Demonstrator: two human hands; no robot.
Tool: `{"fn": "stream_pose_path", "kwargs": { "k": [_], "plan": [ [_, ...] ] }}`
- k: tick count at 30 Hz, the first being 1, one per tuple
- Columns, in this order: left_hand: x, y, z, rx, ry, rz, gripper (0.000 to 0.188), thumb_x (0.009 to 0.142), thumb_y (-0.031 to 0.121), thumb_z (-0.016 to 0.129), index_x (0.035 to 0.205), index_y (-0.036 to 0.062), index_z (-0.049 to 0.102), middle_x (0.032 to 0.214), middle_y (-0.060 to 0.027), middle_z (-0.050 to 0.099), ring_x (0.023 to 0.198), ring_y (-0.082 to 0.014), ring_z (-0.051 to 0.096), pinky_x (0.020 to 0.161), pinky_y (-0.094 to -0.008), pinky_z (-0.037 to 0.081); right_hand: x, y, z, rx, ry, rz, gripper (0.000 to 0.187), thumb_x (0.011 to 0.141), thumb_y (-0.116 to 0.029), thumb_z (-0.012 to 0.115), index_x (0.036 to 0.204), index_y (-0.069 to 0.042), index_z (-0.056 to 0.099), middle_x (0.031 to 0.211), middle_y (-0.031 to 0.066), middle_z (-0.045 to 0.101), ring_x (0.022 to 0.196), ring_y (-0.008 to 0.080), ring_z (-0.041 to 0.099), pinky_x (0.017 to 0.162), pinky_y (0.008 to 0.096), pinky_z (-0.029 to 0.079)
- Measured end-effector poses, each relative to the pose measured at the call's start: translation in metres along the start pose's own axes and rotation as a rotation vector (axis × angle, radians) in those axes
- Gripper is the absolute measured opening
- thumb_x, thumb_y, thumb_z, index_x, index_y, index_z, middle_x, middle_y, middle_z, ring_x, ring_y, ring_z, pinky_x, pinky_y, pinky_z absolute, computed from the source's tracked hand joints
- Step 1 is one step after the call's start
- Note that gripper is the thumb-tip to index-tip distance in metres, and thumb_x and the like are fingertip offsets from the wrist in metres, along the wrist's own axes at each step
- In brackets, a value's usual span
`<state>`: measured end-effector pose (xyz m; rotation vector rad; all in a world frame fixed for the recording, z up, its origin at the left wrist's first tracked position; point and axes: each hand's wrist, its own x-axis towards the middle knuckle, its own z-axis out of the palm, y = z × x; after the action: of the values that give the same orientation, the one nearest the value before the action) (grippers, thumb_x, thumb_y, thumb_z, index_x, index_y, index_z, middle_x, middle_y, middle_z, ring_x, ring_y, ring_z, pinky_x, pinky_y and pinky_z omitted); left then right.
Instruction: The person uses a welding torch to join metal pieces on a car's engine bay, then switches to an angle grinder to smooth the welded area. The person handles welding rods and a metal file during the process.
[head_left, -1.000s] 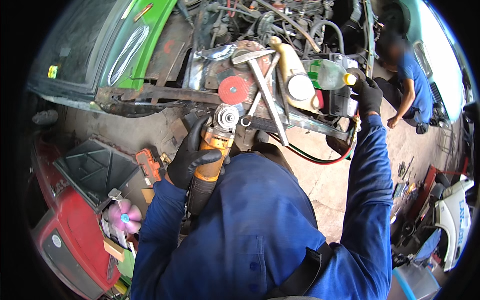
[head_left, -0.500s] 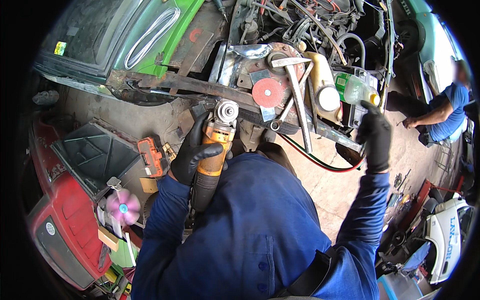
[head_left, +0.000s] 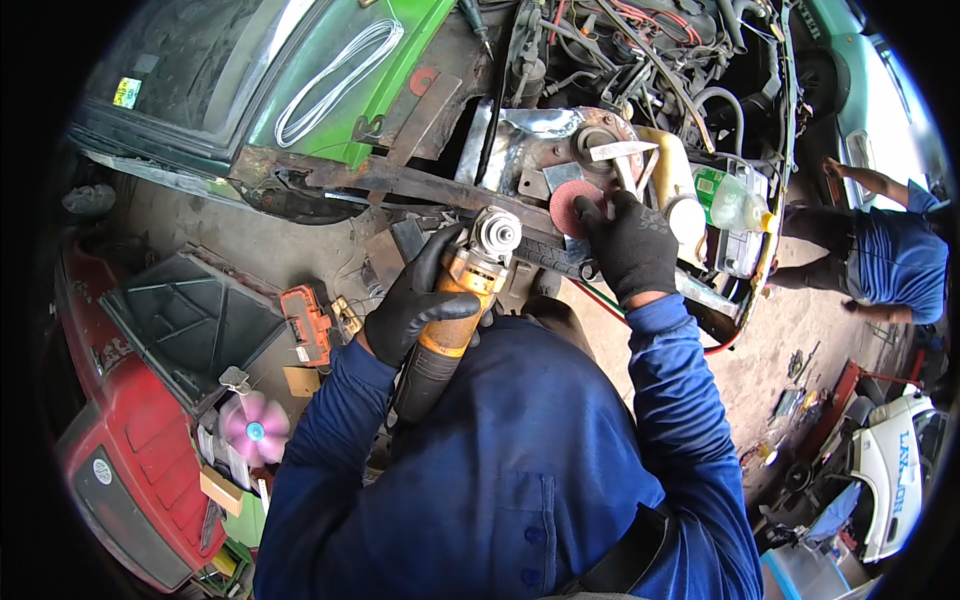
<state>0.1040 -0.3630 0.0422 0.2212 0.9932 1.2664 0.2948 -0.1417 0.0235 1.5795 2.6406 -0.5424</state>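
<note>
My left hand (head_left: pixel 410 310), in a black glove, is wrapped around the yellow and black body of an angle grinder (head_left: pixel 452 328). Its head points up and away from me, and its bare spindle shows no disc. To the right, my gloved right hand (head_left: pixel 632 245) has its fingers closed at the right edge of a red abrasive disc (head_left: pixel 568 205), partly covering it. The disc is over the metal panel at the car's front. Just beyond that hand lies a hammer (head_left: pixel 622 150) with a pointed head, its handle largely hidden by the hand.
Ahead is an open engine bay (head_left: pixel 640 60) with hoses and wires. A plastic bottle (head_left: pixel 738 205) stands at its right, and coiled wire (head_left: pixel 340 80) lies on the green bodywork. At left are a red toolbox (head_left: pixel 305 325) and a fan (head_left: pixel 254 430). Another person (head_left: pixel 895 255) stands at right.
My right hand has come left from beside the bottle to the red disc. The grinder has shifted slightly right in view. The other person has gone from sitting to standing.
</note>
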Motion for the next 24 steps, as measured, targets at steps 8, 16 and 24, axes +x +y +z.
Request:
{"fn": "stream_pose_path", "kwargs": {
  "k": [8,16,24],
  "plan": [
    [0.007,0.008,-0.018,0.02,-0.033,-0.006,0.103,0.084,0.018,0.084,0.168,0.0065,0.026,0.13,-0.0169,0.064,0.094,-0.0265,0.075,0.072,-0.0401,0.068,0.012,0.002,0.009,0.147,-0.026,0.138,0.05,0.096,-0.053,0.071,0.117,-0.008,0.079,0.1,0.02,0.08,0.098,0.0409,0.077,0.089,0.0503,0.06],
    [0.012,0.008,-0.022,0.067,0.013,0.008,0.103,0.083,0.015,0.08,0.169,0.0091,0.024,0.12,-0.019,0.067,0.09,-0.0281,0.075,0.069,-0.0401,0.067,-0.011,0.001,-0.04,1.159,-0.24,0.287,0.031,0.107,-0.032,0.072,0.1,-0.001,0.07,0.069,0.0055,0.07,0.051,0.014,0.065,0.048,0.0269,0.052],
    [0.022,0.014,-0.012,0.071,-0.107,0.025,0.099,0.082,0.012,0.082,0.166,0.003,0.032,0.15,-0.0166,0.056,0.121,-0.0279,0.068,0.099,-0.0413,0.06,-0.036,-0.048,-0.043,1.255,-0.444,0.24,0.026,0.107,-0.026,0.072,0.102,-0.001,0.07,0.068,0.0062,0.069,0.054,0.0125,0.064,0.053,0.0263,0.052]
  ]
}}
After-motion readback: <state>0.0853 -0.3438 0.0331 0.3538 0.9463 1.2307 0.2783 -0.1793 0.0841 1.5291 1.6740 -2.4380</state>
